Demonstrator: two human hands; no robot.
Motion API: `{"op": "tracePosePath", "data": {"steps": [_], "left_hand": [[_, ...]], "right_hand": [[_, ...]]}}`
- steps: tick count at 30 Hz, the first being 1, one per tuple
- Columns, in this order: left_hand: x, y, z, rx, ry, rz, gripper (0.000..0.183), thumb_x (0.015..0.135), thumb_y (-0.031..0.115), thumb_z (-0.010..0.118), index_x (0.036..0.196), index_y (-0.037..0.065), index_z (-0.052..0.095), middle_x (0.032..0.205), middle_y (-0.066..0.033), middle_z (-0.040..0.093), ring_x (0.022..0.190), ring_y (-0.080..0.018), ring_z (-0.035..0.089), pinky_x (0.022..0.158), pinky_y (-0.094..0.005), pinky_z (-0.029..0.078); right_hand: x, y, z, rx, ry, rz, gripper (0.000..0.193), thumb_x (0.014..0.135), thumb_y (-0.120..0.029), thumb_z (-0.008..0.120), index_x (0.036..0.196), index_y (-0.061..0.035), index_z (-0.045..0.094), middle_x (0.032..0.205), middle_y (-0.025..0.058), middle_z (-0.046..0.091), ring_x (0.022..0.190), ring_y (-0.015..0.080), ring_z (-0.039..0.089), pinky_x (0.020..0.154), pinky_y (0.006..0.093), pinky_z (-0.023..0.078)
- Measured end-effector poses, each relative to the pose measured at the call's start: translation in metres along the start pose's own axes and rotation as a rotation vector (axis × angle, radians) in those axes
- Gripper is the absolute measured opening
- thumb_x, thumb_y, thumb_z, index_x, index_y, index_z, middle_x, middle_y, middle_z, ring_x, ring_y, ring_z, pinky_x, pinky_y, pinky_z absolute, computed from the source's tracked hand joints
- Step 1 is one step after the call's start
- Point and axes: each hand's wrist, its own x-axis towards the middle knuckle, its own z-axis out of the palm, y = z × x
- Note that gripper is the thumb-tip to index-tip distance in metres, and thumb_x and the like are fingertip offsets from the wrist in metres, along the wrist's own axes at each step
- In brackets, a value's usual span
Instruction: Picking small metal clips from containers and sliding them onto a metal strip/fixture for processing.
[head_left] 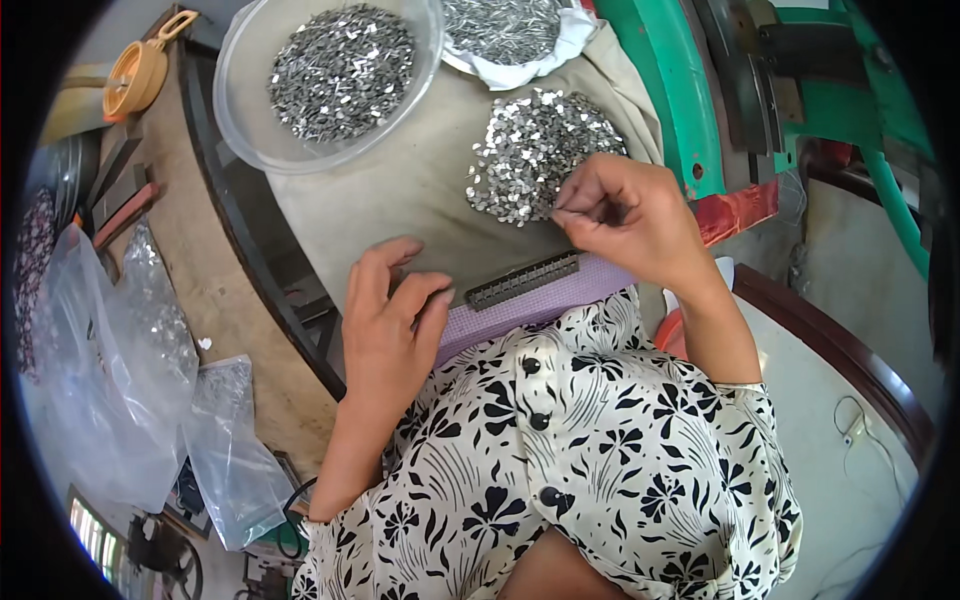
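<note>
A dark slotted metal bar lies on a purple woven cloth close to my body. My left hand hovers at the bar's left end, fingers curved and apart, with nothing seen in them. Beyond the bar, a heap of small shiny metal pieces is spread on the beige cloth. My right hand is at the heap's near right edge, thumb and forefinger pinched together. Whatever is between those fingertips is too small to make out.
A clear plastic bowl of metal pieces stands at the far left, beside a white-lined container of thin metal pins. A green machine borders the right. Plastic bags and an orange round holder are on the left.
</note>
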Motion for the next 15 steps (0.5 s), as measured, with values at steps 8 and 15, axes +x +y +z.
{"op": "tracePosePath", "data": {"steps": [8, 15], "left_hand": [[-0.009, -0.004, 0.003, 0.018, -0.005, -0.016, 0.019, 0.075, 0.000, 0.074, 0.094, 0.003, 0.069, 0.124, -0.0170, 0.056, 0.114, -0.0316, 0.056, 0.095, -0.0391, 0.047], [-0.019, -0.006, 0.010, 0.044, -0.004, 0.020, 0.031, 0.068, 0.009, 0.083, 0.096, 0.004, 0.070, 0.130, -0.0204, 0.053, 0.121, -0.0367, 0.052, 0.099, -0.0428, 0.044]], "right_hand": [[-0.023, 0.024, -0.007, 0.203, 0.103, 0.216, 0.007, 0.086, -0.001, 0.071, 0.087, 0.0019, 0.065, 0.084, 0.0037, 0.068, 0.065, 0.0030, 0.057, 0.056, 0.0178, 0.043], [-0.019, 0.008, -0.006, 0.013, 0.078, 0.039, 0.005, 0.086, -0.001, 0.070, 0.089, 0.0013, 0.067, 0.086, 0.0037, 0.067, 0.066, 0.0039, 0.057, 0.057, 0.0195, 0.043]]}}
